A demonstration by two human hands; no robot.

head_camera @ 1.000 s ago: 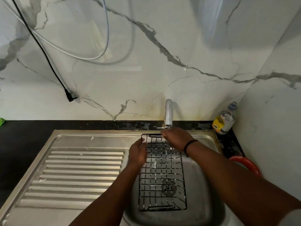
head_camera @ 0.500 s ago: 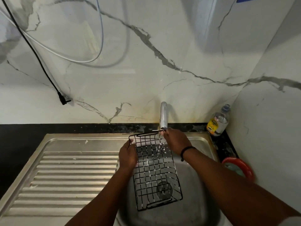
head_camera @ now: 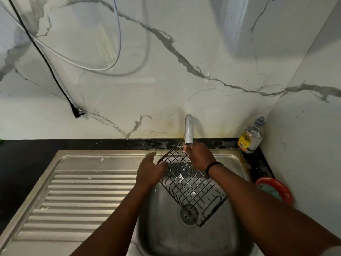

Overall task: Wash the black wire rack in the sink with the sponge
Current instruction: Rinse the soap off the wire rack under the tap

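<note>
One black wire rack is held tilted over the sink, apparently so its top corner sits under the one tap just beyond the right hand, which is closed on that corner. The left hand is spread against the rack's side edge. No sponge is seen.

A: Black wire rack, a square grid pattern, flecked with white suds!
B: Under it the steel-grey sink, its drainboard ribbed in straight silver lines.
A: White wall, veined grey like marble. Black bench strip below.
B: Clear bottle, yellow label, blue cap. Red bowl, teal inside. Black band on the right wrist.
</note>
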